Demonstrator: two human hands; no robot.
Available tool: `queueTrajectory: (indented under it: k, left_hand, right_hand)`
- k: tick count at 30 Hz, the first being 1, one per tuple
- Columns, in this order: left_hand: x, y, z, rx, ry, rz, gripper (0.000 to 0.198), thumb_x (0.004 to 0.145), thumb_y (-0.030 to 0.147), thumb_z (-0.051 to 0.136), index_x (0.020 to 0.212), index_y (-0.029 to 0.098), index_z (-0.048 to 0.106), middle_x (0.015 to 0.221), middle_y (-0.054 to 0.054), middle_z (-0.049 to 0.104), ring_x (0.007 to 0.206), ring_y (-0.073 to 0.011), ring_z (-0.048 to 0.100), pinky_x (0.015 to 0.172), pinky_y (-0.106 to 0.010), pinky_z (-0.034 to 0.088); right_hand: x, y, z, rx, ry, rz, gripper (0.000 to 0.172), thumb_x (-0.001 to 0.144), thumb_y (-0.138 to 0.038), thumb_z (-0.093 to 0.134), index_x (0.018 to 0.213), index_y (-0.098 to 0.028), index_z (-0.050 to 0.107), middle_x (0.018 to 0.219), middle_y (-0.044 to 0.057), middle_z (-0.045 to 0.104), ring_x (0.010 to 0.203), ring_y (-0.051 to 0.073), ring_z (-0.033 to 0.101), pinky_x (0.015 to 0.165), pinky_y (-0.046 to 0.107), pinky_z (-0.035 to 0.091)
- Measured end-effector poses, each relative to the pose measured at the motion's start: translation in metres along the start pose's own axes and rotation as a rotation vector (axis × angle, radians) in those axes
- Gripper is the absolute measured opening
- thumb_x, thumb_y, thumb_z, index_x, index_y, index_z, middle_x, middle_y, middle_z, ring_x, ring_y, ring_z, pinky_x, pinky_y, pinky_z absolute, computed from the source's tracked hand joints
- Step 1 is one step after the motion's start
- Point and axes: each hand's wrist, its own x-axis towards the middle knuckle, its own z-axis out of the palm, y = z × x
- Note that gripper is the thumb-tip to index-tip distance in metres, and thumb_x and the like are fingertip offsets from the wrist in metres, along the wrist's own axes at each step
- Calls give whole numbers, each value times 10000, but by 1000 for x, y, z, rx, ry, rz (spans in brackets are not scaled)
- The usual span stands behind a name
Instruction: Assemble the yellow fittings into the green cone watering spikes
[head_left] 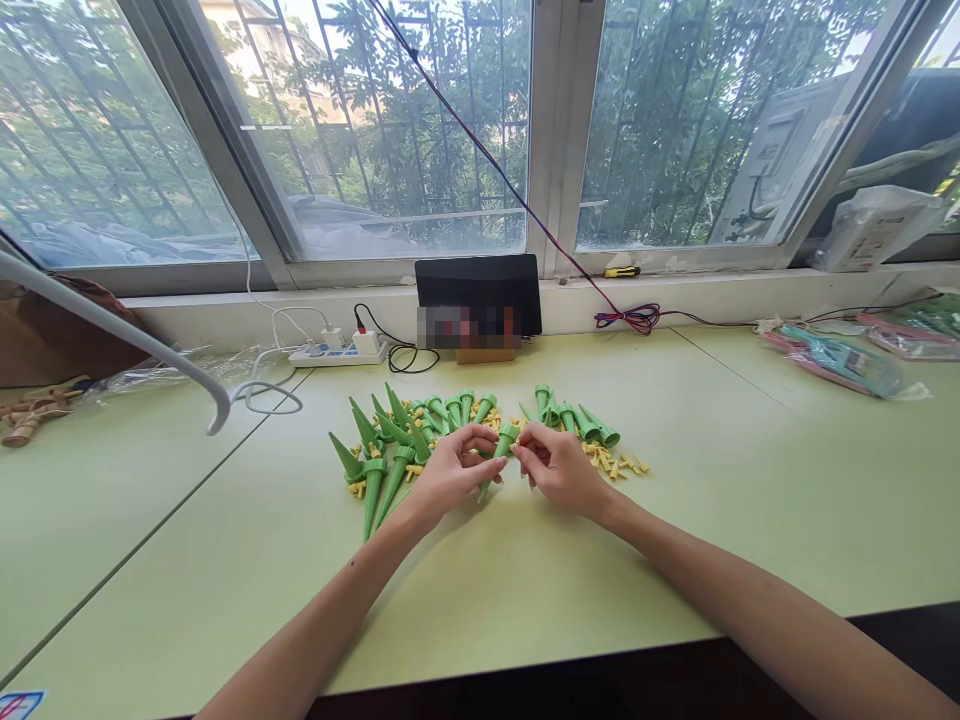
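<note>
My left hand (452, 467) is closed around a green cone-shaped plastic spike (501, 445), holding it just above the pale green table (525, 580). My right hand (555, 462) pinches at the spike's wide open end, fingers pressed together on a small part I cannot make out. Behind the hands lies a pile of several more green spikes (405, 435), with a smaller group of spikes (574, 415) to the right. Small yellow plastic pieces (611, 463) are scattered among them.
A dark tablet (478, 295) leans against the window sill at the back. A white power strip (337, 352) with cables sits left of it. A white curved arm (112, 335) reaches in from the left. Plastic-wrapped packets (847, 362) lie at the far right.
</note>
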Motion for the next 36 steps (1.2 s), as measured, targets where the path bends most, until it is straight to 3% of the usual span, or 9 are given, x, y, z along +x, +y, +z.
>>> queueTrajectory:
  k: [20, 36]
  left_hand:
    - [2, -6, -3, -28, -16, 7, 389, 758, 377, 782, 1034, 180, 591, 940, -23, 659, 729, -167, 697, 600, -252, 481]
    - [3, -7, -4, -31, 24, 40, 403, 733, 358, 808, 1046, 187, 622, 911, -18, 673, 719, -146, 679, 548, -210, 468]
  right_hand:
    - [1, 1, 0, 46, 0, 22, 159, 946, -269, 519, 800, -207, 515, 630, -21, 602, 499, 113, 548, 514, 233, 421]
    - [9, 5, -1, 592, -53, 324, 398, 786, -535, 717, 763, -183, 533, 585, -16, 634, 438, 112, 569, 440, 242, 461]
